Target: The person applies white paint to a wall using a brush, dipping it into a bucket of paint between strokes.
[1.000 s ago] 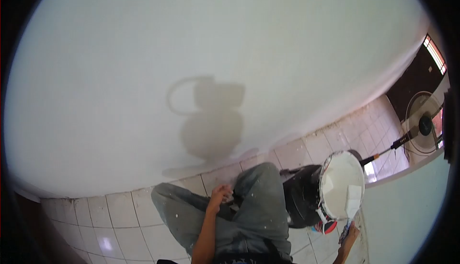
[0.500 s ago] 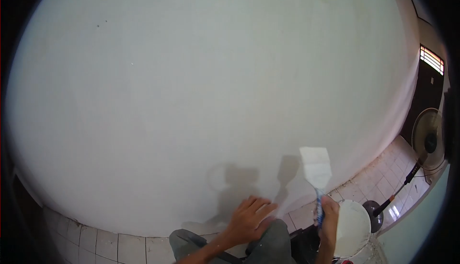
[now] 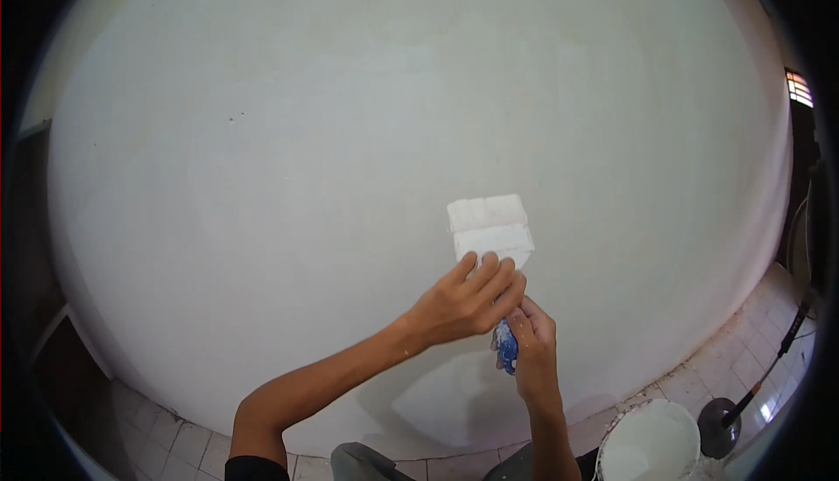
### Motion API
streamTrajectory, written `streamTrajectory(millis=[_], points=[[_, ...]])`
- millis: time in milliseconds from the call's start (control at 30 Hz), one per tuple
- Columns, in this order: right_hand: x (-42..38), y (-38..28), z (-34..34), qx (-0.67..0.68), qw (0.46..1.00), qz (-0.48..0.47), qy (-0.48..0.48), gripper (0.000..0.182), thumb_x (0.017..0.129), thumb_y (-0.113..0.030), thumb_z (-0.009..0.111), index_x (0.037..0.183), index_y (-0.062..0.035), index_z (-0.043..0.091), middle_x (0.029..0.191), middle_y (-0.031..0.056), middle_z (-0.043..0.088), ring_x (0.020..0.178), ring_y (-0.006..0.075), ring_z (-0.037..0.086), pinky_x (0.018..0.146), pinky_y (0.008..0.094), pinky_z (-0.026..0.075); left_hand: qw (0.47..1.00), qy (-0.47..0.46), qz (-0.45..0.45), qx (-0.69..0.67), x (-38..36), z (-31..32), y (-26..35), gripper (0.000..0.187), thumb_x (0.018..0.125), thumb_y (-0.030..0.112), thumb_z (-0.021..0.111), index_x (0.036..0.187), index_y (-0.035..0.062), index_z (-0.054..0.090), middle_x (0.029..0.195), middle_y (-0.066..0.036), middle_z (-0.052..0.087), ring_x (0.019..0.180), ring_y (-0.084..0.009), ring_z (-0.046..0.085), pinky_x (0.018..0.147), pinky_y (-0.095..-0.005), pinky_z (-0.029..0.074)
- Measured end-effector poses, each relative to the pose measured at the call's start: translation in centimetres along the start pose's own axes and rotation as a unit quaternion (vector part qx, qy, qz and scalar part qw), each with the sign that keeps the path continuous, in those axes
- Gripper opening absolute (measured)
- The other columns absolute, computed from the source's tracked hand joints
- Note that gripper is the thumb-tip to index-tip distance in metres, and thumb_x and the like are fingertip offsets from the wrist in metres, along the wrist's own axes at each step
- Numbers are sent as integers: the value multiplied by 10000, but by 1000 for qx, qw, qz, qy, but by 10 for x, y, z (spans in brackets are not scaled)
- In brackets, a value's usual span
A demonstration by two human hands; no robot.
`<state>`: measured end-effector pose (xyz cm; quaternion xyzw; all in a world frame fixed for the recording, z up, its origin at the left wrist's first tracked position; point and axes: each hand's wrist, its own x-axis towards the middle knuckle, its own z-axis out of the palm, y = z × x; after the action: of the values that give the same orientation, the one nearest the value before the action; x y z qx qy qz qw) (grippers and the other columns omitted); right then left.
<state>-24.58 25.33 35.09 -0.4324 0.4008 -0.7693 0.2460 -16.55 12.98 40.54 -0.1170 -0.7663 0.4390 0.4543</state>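
Note:
A wide paintbrush [image 3: 494, 238], coated in white, is held up in front of the pale wall [image 3: 350, 149]. Its bristles point upward, and white spatters mark the blue handle. My right hand [image 3: 535, 337] is closed around that handle. From the left, my left hand [image 3: 476, 297] reaches across with fingers curled onto the lower part of the brush head; its thumb is hidden. Both hands sit close together, the left just above the right.
A white-smeared bucket [image 3: 655, 442] stands on the tiled floor at lower right. Beside it is the round base of a standing fan [image 3: 718, 429], its pole leaning toward the right edge. My knees [image 3: 363, 463] show at the bottom.
The paintbrush in my right hand has moved left and upward. My left hand has risen from near my knee and taken hold of the brush head. The view has shifted too.

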Motion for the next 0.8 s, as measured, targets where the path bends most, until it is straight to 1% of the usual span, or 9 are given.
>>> streamTrajectory(millis=[167, 267, 367, 533, 633, 700, 733, 767, 800], points=[[22, -20, 5, 21, 992, -114, -42, 287, 988, -242, 442, 1024, 10, 575, 699, 31, 536, 605, 82, 483, 474, 206, 371, 997, 40, 30, 56, 35, -8, -39, 292, 742, 88, 660, 1027, 24, 658, 939, -117, 614, 847, -258, 606, 719, -360, 521], [12, -29, -5, 124, 985, -99, -62, 279, 994, -241, 439, 1026, -2, 579, 671, 26, 531, 565, 75, 472, 465, 211, 356, 996, 59, 22, 64, 59, -18, -77, 305, 722, 79, 665, 1022, 18, 670, 947, -129, 629, 855, -263, 620, 728, -359, 532], [1, 31, -41, 72, 993, -82, -55, 268, 994, -224, 430, 1033, -9, 585, 632, 21, 521, 520, 74, 460, 463, 211, 362, 996, 65, -49, 24, 89, -34, -115, 340, 679, -12, 716, 1009, 70, 722, 939, -111, 657, 814, -246, 632, 678, -327, 547], [-62, 194, -93, 7, 988, 156, -15, 185, 944, -130, 505, 906, -2, 632, 623, 21, 535, 517, 75, 496, 451, 224, 386, 995, 75, -51, 38, 121, -39, -175, 255, 781, 23, 733, 1026, 92, 725, 981, -107, 698, 886, -239, 677, 745, -303, 578], [-113, 268, -101, -5, 962, 272, 2, 156, 911, -101, 524, 894, 1, 641, 622, 24, 542, 526, 83, 519, 445, 237, 404, 992, 106, -13, 70, 111, -30, -208, 355, 682, -37, 730, 997, 126, 719, 967, -50, 696, 865, -221, 658, 714, -321, 554], [-148, 307, -109, -14, 944, 329, 2, 155, 900, -100, 524, 895, 1, 642, 624, 27, 546, 527, 89, 527, 443, 242, 409, 990, 117, 14, 75, 98, -22, -230, 348, 703, -29, 738, 1009, 138, 721, 967, -46, 703, 841, -226, 669, 722, -316, 553], [-164, 325, -113, -20, 939, 343, -4, 160, 898, -103, 521, 894, 0, 643, 627, 30, 550, 526, 91, 529, 443, 243, 410, 993, 87, -4, 78, 91, -22, -232, 183, 818, 46, 701, 999, 68, 719, 991, -78, 715, 924, -227, 685, 787, -306, 564], [-177, 339, -121, -26, 935, 355, -11, 165, 895, -107, 517, 894, 0, 644, 629, 32, 553, 525, 94, 532, 442, 245, 411, 993, 90, 43, 66, 93, -24, -229, 185, 811, 48, 712, 994, 72, 720, 987, -74, 718, 899, -228, 693, 782, -309, 564], [-189, 352, -133, -46, 924, 379, 15, 162, 889, -98, 514, 891, -3, 645, 629, 32, 557, 514, 96, 528, 442, 247, 414, 995, 91, 1, 49, 92, -23, -219, 142, 815, 46, 702, 956, 37, 714, 960, -114, 708, 873, -250, 679, 744, -323, 551]])
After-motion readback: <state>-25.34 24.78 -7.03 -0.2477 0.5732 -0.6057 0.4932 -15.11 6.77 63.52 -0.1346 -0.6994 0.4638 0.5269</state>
